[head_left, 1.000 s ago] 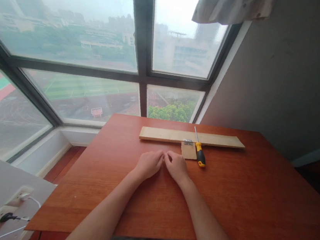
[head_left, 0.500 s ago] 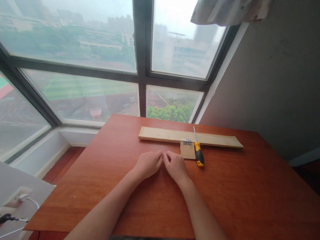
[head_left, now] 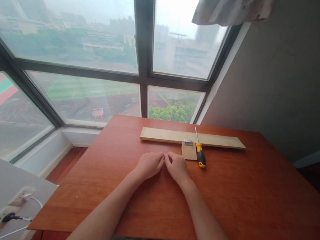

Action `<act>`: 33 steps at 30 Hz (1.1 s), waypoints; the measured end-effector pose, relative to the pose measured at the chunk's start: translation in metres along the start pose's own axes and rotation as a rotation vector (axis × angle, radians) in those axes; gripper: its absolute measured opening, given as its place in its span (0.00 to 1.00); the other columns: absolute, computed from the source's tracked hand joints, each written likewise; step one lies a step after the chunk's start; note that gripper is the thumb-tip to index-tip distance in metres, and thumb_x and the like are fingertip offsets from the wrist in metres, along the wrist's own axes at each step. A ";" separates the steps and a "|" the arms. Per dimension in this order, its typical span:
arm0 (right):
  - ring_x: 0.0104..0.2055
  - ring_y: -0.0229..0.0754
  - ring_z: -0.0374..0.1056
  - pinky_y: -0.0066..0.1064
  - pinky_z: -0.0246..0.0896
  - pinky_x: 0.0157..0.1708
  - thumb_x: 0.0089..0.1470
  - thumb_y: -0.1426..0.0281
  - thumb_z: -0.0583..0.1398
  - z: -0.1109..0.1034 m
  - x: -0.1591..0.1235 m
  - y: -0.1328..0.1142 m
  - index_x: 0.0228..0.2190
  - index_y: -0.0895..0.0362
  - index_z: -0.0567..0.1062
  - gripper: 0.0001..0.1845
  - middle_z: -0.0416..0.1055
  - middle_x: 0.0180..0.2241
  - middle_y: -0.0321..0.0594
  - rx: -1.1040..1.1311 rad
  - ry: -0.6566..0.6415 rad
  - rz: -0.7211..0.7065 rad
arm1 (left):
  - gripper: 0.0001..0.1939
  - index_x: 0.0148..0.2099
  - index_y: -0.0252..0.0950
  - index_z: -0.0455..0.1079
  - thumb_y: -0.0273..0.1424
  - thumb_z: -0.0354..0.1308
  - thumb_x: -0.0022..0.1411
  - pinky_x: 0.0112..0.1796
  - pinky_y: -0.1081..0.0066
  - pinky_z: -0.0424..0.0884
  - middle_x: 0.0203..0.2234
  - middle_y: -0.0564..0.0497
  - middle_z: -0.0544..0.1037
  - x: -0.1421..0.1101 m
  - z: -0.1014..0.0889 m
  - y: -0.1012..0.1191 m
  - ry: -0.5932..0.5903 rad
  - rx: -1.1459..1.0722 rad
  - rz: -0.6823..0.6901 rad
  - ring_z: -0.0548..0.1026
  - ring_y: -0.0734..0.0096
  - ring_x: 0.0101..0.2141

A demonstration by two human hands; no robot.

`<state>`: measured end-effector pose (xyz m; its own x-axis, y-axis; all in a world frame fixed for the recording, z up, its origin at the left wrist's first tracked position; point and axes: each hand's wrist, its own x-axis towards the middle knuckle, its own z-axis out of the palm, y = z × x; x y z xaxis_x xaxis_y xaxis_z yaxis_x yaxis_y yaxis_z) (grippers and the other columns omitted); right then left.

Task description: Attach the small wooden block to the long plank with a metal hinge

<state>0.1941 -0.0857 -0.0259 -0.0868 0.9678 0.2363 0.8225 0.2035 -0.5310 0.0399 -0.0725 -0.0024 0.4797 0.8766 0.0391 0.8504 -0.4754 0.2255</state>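
My left hand (head_left: 150,164) and my right hand (head_left: 176,167) meet above the tabletop, fingertips curled in and pinched together. Whatever lies between the fingers, if anything, is hidden or too small to make out. Just beyond my right hand is a small square wooden piece (head_left: 189,152), joined by a metal hinge (head_left: 188,142) to the near edge of a long pale board (head_left: 164,135). A screwdriver (head_left: 201,156) with a yellow and black handle lies beside the small piece, its shaft resting across the board.
The reddish-brown wooden table (head_left: 237,199) reaches back toward the window frame (head_left: 95,74). A curtain (head_left: 232,8) hangs at upper right beside a grey wall (head_left: 293,82). Low on the left, a black plug (head_left: 10,217) and a white charger (head_left: 27,197) sit in wall sockets.
The whole view has shifted slightly, so everything appears a little further right. My hands keep the same pinched pose, and the board, hinge and screwdriver stay where they were on the table.
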 end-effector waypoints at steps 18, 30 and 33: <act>0.29 0.39 0.65 0.30 0.44 0.28 0.62 0.66 0.52 0.001 0.001 0.001 0.24 0.54 0.70 0.16 0.74 0.27 0.38 -0.018 -0.014 0.004 | 0.17 0.42 0.39 0.70 0.35 0.40 0.71 0.35 0.68 0.67 0.35 0.46 0.80 0.000 -0.001 -0.001 -0.027 0.017 0.016 0.78 0.60 0.35; 0.29 0.39 0.66 0.30 0.44 0.28 0.62 0.66 0.52 0.000 0.000 0.001 0.24 0.54 0.70 0.16 0.75 0.27 0.39 -0.023 -0.022 -0.004 | 0.15 0.41 0.39 0.69 0.35 0.41 0.71 0.35 0.69 0.67 0.35 0.46 0.80 0.000 -0.003 0.000 -0.046 0.011 0.007 0.78 0.62 0.35; 0.29 0.39 0.66 0.30 0.44 0.28 0.62 0.66 0.52 -0.001 0.000 0.001 0.24 0.54 0.70 0.16 0.75 0.27 0.39 -0.021 -0.022 -0.003 | 0.15 0.41 0.39 0.69 0.35 0.41 0.70 0.34 0.69 0.66 0.35 0.46 0.80 0.000 -0.003 0.000 -0.039 0.012 0.008 0.78 0.61 0.35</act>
<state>0.1950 -0.0856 -0.0255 -0.1015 0.9703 0.2195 0.8340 0.2033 -0.5129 0.0390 -0.0726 0.0008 0.4946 0.8691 0.0029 0.8488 -0.4837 0.2133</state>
